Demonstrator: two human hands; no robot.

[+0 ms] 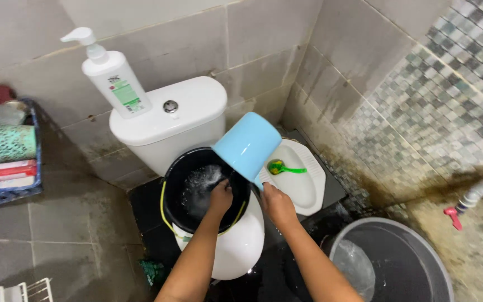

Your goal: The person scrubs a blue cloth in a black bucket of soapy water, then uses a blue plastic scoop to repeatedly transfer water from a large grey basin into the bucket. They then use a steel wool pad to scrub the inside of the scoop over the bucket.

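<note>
Head view, looking down: the right hand [278,204] is gripping, fingers closed, the handle of a light blue plastic dipper [247,145], tipping it over a black bucket [175,184] that is resting on the white toilet bowl [241,246]. Rigid, light and probably wet-slick, the dipper is sitting above and left of that grip. The left hand [220,196] is reaching into the bucket; its fingers cannot be judged.

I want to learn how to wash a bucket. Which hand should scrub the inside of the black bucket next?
Probably the left hand. It is already down inside the black bucket, at the foamy water. The right hand is outside the rim, busy tipping the light blue dipper over the bucket.
</note>
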